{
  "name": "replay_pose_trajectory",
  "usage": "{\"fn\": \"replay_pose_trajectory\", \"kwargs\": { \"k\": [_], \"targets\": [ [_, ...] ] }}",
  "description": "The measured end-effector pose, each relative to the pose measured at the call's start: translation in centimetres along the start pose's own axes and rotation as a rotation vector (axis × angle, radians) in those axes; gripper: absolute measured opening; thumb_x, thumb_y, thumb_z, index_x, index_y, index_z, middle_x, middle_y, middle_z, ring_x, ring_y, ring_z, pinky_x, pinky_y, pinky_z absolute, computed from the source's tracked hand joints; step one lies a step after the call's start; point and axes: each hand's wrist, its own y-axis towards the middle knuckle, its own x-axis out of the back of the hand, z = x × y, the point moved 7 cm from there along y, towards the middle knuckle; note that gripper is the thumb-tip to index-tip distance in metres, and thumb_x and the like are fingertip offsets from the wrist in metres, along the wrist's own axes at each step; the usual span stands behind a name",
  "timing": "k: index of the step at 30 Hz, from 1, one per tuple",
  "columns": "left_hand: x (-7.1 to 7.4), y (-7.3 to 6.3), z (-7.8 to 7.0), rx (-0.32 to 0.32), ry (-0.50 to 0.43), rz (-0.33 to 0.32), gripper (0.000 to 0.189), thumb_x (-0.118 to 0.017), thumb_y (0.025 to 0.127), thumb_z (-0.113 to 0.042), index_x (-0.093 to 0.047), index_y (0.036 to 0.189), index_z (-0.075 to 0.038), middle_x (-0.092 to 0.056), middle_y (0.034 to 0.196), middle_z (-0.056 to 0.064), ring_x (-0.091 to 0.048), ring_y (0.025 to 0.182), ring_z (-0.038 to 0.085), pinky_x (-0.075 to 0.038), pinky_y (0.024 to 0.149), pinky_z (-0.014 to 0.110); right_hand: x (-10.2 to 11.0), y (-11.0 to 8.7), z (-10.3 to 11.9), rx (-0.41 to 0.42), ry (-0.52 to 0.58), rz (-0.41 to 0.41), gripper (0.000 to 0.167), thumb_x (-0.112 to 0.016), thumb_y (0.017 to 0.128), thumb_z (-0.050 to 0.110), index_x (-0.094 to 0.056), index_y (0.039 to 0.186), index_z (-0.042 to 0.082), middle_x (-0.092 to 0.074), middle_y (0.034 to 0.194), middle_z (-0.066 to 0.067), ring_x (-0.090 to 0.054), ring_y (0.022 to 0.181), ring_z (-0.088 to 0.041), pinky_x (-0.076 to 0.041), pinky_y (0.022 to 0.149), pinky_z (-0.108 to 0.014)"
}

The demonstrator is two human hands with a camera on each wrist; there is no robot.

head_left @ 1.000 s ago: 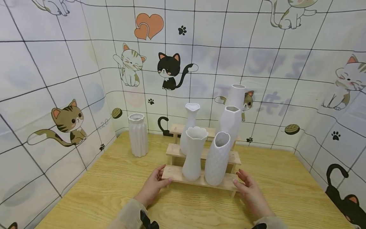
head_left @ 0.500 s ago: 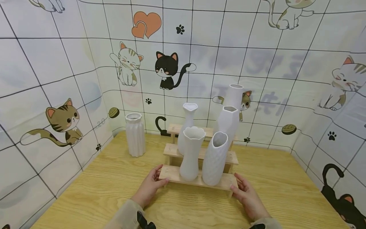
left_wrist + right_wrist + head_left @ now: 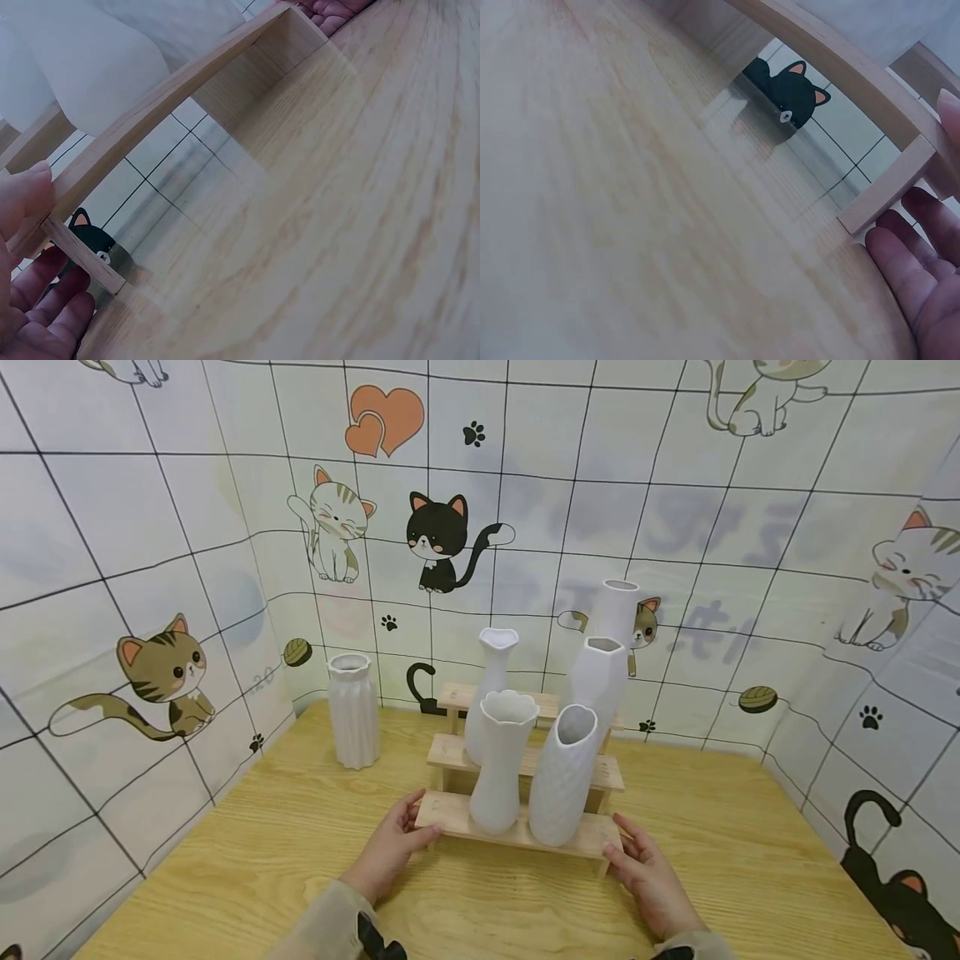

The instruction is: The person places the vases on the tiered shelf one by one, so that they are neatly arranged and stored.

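Note:
A three-tier wooden stand (image 3: 450, 814) stands on the table in the head view, with several white vases on its steps. My left hand (image 3: 390, 847) grips the left end of the lowest step, thumb at the front edge and fingers behind the leg. At the other end my right hand (image 3: 648, 877) holds the same step in a mirrored way. On that step are a scalloped-rim vase (image 3: 498, 777) and a slant-mouthed textured vase (image 3: 562, 789). Behind them rise a slim-necked vase (image 3: 491, 693), a faceted vase (image 3: 598, 681) and a tall vase (image 3: 617, 610). Both wrist views show fingers around the stand's legs.
A ribbed white vase (image 3: 355, 718) stands apart on the wood-grain table (image 3: 480, 910), left of the stand. Close behind the stand is a wall covering (image 3: 540, 460) with a cat print and grid lines, which also closes off both sides.
The right hand has shifted slightly inward and lower along the step's end. The left hand keeps its hold. The whole head view has shifted a little; the vases keep their places on the stand.

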Motion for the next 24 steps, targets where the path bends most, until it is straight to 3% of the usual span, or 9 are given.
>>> {"fn": "replay_pose_trajectory", "kwargs": {
  "k": [5,9,16,24],
  "targets": [
    [0.5,0.1,-0.3,0.005,0.025,-0.058,0.075,-0.069,0.091,-0.024,-0.026,0.15,-0.006,-0.042,0.137,0.018,-0.043,0.122,0.029,-0.039,0.101,0.043,0.2,0.0,-0.3,-0.013,-0.005,-0.013,0.066,-0.06,0.095,0.013,-0.025,0.151,0.007,-0.04,0.139,-0.024,-0.054,0.106,-0.012,-0.048,0.087,-0.027],
    [1.5,-0.3,-1.6,-0.018,0.03,-0.108,0.075,-0.066,0.093,-0.03,-0.024,0.15,-0.007,-0.033,0.147,0.019,-0.037,0.13,0.033,-0.034,0.105,0.049,0.2,0.0,-0.3,-0.019,-0.012,-0.022,0.067,-0.061,0.095,0.015,-0.026,0.151,0.007,-0.039,0.14,-0.025,-0.053,0.107,-0.013,-0.048,0.087,-0.027],
    [5.3,-0.7,-3.2,0.033,0.116,-0.254,0.081,-0.066,0.091,-0.039,-0.021,0.15,-0.008,-0.027,0.15,0.016,-0.037,0.128,0.032,-0.038,0.1,0.05,-0.1,0.1,-0.2,-0.008,-0.009,-0.013,0.069,-0.063,0.094,0.017,-0.026,0.15,0.007,-0.038,0.14,-0.026,-0.052,0.11,-0.015,-0.047,0.088,-0.029],
    [9.4,-0.5,-5.2,0.045,0.152,-0.334,0.087,-0.061,0.093,-0.043,-0.01,0.153,-0.005,-0.02,0.153,0.019,-0.034,0.13,0.033,-0.034,0.103,0.051,0.4,0.1,-0.2,-0.03,-0.006,-0.014,0.071,-0.063,0.095,0.018,-0.023,0.152,0.008,-0.034,0.144,-0.026,-0.05,0.115,-0.018,-0.046,0.091,-0.031]
  ]
}}
